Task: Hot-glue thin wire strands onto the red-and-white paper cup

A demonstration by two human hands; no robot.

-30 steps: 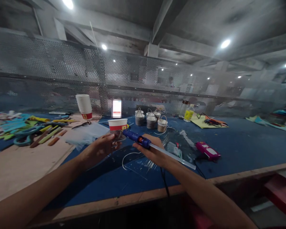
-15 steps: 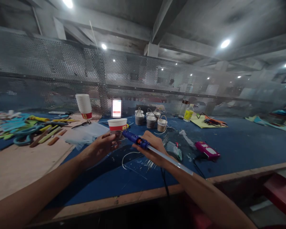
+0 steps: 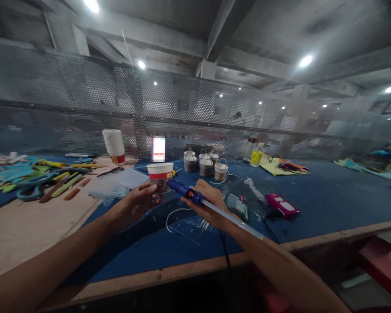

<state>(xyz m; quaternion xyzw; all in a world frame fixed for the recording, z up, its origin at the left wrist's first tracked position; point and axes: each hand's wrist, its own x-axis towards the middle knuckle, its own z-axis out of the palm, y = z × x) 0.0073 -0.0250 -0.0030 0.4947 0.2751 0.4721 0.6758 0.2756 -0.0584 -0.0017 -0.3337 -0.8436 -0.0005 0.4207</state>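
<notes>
My left hand is closed around the lower part of a paper cup, which is white at the rim with a red band. Brownish twine seems to go round the cup's lower part, half covered by my fingers. In my right hand is a blue hot glue gun, its tip at the cup's right side, touching or very close. A long clear glue stick juts from the gun's back end. White cord curves on the blue table below the cup.
Several small twine-wrapped baskets stand behind my hands. A stack of paper cups is at the back left, near scissors and coloured sticks. On the right lie a purple box, a yellow-labelled bottle and coloured sheets.
Both hands, the cup and the glue gun hold nearly the same position. The whole view has shifted very slightly.
</notes>
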